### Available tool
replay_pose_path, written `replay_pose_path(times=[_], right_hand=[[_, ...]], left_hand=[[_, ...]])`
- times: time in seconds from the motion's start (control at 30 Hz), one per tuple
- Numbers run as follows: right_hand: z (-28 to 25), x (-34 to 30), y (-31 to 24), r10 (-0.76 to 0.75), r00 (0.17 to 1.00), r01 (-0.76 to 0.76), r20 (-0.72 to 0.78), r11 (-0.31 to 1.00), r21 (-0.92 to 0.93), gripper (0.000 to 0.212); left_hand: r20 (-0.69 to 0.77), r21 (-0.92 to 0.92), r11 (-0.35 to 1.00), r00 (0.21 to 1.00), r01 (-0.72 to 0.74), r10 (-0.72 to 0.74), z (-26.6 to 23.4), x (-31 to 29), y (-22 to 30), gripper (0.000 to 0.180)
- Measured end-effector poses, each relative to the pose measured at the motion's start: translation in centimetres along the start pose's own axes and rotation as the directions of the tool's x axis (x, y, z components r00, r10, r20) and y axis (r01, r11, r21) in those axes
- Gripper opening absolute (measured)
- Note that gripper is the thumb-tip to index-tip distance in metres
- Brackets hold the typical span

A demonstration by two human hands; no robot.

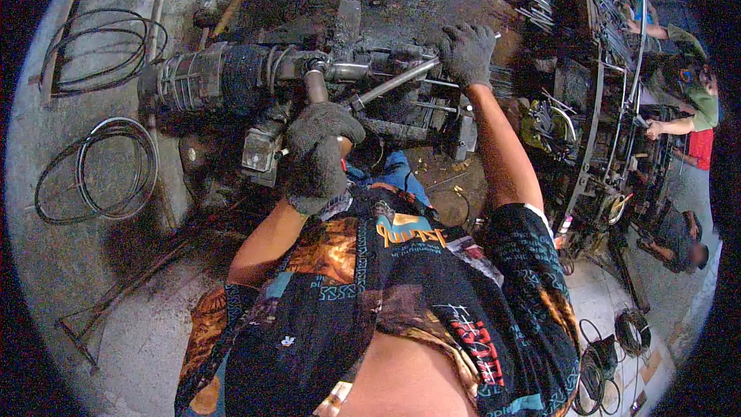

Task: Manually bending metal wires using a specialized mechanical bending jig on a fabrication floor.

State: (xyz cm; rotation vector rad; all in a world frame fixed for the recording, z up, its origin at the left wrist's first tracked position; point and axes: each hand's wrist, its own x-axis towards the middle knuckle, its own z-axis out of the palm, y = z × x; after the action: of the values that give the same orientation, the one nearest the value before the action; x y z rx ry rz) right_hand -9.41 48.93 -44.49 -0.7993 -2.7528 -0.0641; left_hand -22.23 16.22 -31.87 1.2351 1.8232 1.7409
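A greasy machine lies across in front of me, with a ribbed drum at its left end. My left hand, in a dark grey knit glove, is closed round the lower end of a short, thick steel handle that joins the machine's shaft. My right hand, gloved alike, grips the upper right end of a steel bar. The bar slants down to the left, its lower end close beside my left hand, and a bright tip shows past my right fist. My palms are hidden.
Coiled hoses lie on the floor at left. A metal box sits beside my left hand. At right stand a cluttered rack and metal rods. Two other people are at the far right. More coiled cable lies lower right.
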Motion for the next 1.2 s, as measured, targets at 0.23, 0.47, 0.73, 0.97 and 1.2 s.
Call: replay_pose_path(times=[0.23,0.47,0.73,0.97,1.2], right_hand=[[-0.2,0.1,0.3,0.014,0.999,-0.014,0.043,1.000,0.002,0.032],[-1.2,0.7,0.8,0.087,0.983,-0.090,0.162,0.996,0.006,0.035],[-0.1,0.4,3.1,0.075,0.991,-0.076,0.113,0.997,0.004,0.035],[1.2,0.3,4.8,0.021,1.000,-0.021,0.004,1.000,-0.016,0.033],[1.6,-0.2,3.7,0.046,0.998,-0.046,0.048,0.999,0.010,0.032]], left_hand=[[-0.001,-0.040,0.981,0.982,0.188,-0.188,0.8,-0.5,0.0,0.034],[0.034,0.033,0.994,0.994,0.102,-0.103,1.1,1.6,0.9,0.036],[0.037,0.131,0.975,0.982,0.180,-0.186,2.4,1.7,1.3,0.054],[0.110,0.132,0.991,0.994,-0.026,0.011,1.9,2.7,1.0,0.039],[0.058,0.117,0.993,0.998,0.004,-0.010,1.0,1.7,0.8,0.041]])
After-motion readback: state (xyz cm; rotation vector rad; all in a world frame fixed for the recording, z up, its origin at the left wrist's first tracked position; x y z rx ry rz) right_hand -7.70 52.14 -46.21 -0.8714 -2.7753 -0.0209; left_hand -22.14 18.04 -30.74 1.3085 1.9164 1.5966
